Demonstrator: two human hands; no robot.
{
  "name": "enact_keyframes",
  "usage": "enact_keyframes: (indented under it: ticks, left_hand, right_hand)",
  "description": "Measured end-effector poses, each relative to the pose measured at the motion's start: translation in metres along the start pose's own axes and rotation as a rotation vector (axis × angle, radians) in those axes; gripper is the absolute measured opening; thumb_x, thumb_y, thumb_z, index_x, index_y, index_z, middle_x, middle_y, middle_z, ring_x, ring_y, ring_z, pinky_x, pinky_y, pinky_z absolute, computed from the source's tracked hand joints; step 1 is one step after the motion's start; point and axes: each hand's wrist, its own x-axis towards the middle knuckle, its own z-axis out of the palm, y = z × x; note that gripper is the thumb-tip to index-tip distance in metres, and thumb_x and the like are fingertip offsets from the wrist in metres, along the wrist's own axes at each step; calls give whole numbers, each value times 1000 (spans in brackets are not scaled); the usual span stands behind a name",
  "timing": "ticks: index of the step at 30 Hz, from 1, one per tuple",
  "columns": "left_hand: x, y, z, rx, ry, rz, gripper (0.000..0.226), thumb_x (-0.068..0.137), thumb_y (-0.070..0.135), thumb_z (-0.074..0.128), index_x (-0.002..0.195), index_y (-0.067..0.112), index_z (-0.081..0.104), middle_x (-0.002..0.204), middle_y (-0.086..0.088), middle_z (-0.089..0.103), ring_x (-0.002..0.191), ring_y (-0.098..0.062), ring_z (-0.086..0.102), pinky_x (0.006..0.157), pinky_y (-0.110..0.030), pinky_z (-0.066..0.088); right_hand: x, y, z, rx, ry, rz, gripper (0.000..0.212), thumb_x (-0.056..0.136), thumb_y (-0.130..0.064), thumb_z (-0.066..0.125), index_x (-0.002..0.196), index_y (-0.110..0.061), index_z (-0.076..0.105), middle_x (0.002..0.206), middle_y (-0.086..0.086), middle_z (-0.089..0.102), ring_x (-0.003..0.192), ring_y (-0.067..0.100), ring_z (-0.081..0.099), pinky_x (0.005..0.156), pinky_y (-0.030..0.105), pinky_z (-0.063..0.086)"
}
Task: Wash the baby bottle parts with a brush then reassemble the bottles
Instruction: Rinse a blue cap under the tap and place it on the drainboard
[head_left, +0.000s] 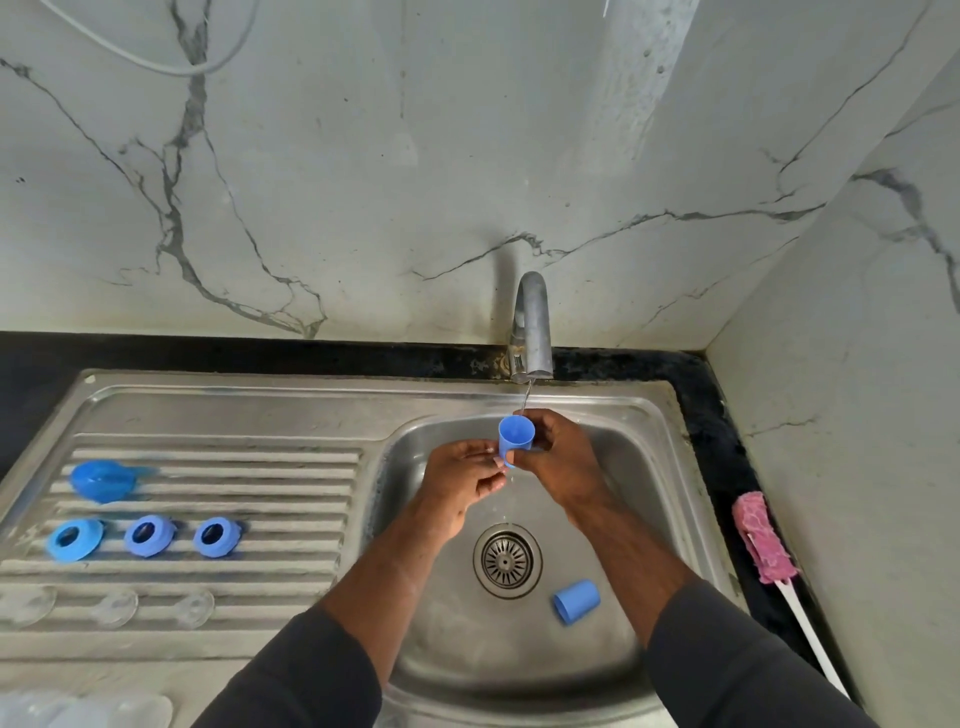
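Rinsing is judged in hand: a blue plastic cup-shaped cap (516, 435) is gripped by the right hand (558, 462) beneath the curved steel tap (531, 322), the loosely curled, empty left hand (460, 480) alongside; emptying and setting-down are called for next.

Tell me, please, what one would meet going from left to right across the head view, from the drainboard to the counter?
Left blue collar ring → middle blue collar ring → right blue collar ring → left hand → blue cap, which the right hand grips → pink bottle brush.
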Motion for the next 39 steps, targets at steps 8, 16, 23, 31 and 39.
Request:
enact_keyframes:
  ticks: [8, 16, 23, 31, 39]
  left_hand:
    - [-4, 5, -5, 56, 73, -13, 9, 96, 14, 66, 102, 14, 71, 104, -11, 76, 98, -27, 71, 79, -36, 59]
    - [-10, 7, -16, 66, 127, -25, 20, 99, 13, 60, 116, 9, 68, 111, -10, 73, 103, -26, 70, 73, -27, 55]
    - [-15, 13, -15, 32, 102, 12, 15, 100, 4, 55, 107, 8, 67, 103, -12, 69, 88, -22, 57, 65, -24, 43]
    - [-16, 8, -13, 59, 81, 17, 19, 99, 5, 54, 94, 15, 69, 99, -9, 69, 90, -22, 57, 71, -25, 47]
    - [-14, 6, -18, 51, 71, -2, 15, 100, 6, 55, 102, 14, 69, 106, -10, 71, 92, -22, 63, 75, -25, 52]
  right_hand:
    - [-1, -4, -1, -128, 49, -83, 40, 78, -6, 80, 109, -25, 64, 104, -10, 71, 99, 9, 66, 91, 30, 55]
    - [-4, -8, 5, -284, 60, -144, 31, 80, -10, 78, 106, -21, 64, 94, -9, 68, 87, 10, 64, 70, 11, 44]
    - [-7, 0, 8, -326, 58, -137, 31, 80, -10, 77, 107, -18, 65, 94, -7, 67, 88, 13, 65, 71, 17, 44]
    - [-3, -4, 13, -369, 78, -146, 25, 83, -14, 75, 106, -19, 66, 92, -8, 67, 87, 12, 64, 68, 12, 42]
    - [-8, -3, 17, -332, 223, -208, 30, 83, -11, 73, 109, -21, 64, 93, -10, 68, 87, 13, 66, 70, 21, 48]
